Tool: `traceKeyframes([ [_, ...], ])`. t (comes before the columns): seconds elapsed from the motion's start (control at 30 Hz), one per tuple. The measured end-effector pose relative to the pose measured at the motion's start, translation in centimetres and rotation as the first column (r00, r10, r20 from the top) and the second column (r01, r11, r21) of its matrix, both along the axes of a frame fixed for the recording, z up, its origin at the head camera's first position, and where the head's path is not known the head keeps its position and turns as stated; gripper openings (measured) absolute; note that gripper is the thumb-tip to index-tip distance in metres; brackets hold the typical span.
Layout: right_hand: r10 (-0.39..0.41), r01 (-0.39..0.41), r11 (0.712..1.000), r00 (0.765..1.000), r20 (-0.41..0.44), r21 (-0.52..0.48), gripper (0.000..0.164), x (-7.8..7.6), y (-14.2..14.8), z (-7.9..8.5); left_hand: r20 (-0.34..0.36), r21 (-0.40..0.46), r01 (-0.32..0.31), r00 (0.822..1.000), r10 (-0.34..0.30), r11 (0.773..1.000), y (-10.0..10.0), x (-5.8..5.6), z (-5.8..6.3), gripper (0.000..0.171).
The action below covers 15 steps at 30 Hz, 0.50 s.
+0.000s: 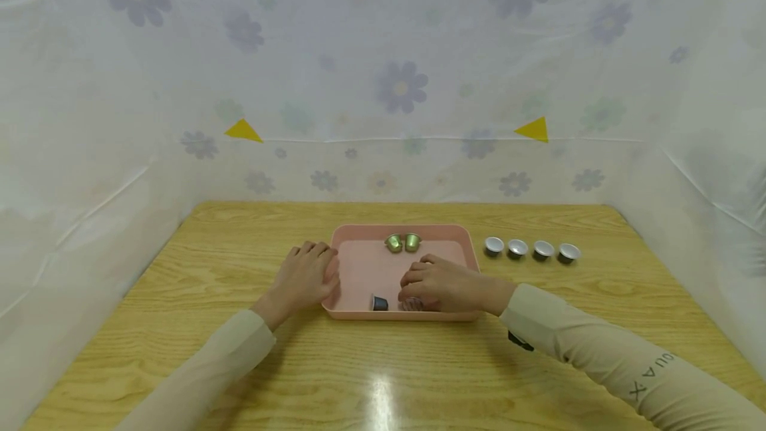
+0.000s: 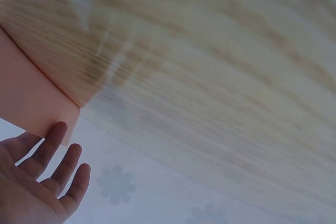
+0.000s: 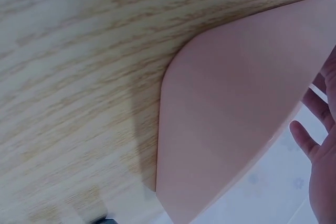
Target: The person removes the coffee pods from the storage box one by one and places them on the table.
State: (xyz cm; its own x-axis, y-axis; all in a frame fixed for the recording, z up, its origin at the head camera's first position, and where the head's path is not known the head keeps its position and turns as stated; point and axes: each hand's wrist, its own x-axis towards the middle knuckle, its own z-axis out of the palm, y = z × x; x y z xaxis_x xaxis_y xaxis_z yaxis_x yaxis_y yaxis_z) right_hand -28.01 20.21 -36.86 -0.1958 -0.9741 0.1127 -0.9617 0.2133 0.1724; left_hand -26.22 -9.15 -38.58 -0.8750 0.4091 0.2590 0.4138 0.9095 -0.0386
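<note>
A pink tray (image 1: pixel 365 271) lies on the wooden table. My left hand (image 1: pixel 306 275) rests at the tray's left side; in the left wrist view its fingers (image 2: pixel 52 150) are spread, fairly straight, against the tray wall. My right hand (image 1: pixel 439 285) reaches over the tray's front right part, fingers bent downward. Beneath it shows a pinkish, shiny thing (image 1: pixel 411 304), partly covered, and whether the fingers pinch it is hidden. Left of that, a dark coffee capsule (image 1: pixel 380 303) lies on its side. Two green-gold coffee capsules (image 1: pixel 393 243) lie side by side near the tray's back wall.
Right of the tray, several dark coffee capsules (image 1: pixel 517 249) stand in a row on the table (image 1: pixel 383 364), pale lids up. A white flowered sheet (image 1: pixel 383 171) hangs behind and at both sides, with two yellow triangles (image 1: pixel 244 131) on it.
</note>
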Motion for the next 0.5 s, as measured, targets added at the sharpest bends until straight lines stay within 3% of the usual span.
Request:
traceKeyframes([
  [0.23, 0.014, -0.015, 1.0, 0.999, -0.029, -0.018, 0.034, -0.11, -0.07, -0.19, 0.006, -0.017, -0.009, 1.0, 0.01, 1.0, -0.05, -0.09, -0.17, 0.039],
  [0.5, -0.041, 0.041, 0.999, 0.999, 0.012, 0.0, 0.032, 0.01, -0.06, 0.24, 0.0, -0.011, -0.008, 1.0, 0.008, 1.0, -0.02, -0.1, -0.09, 0.039],
])
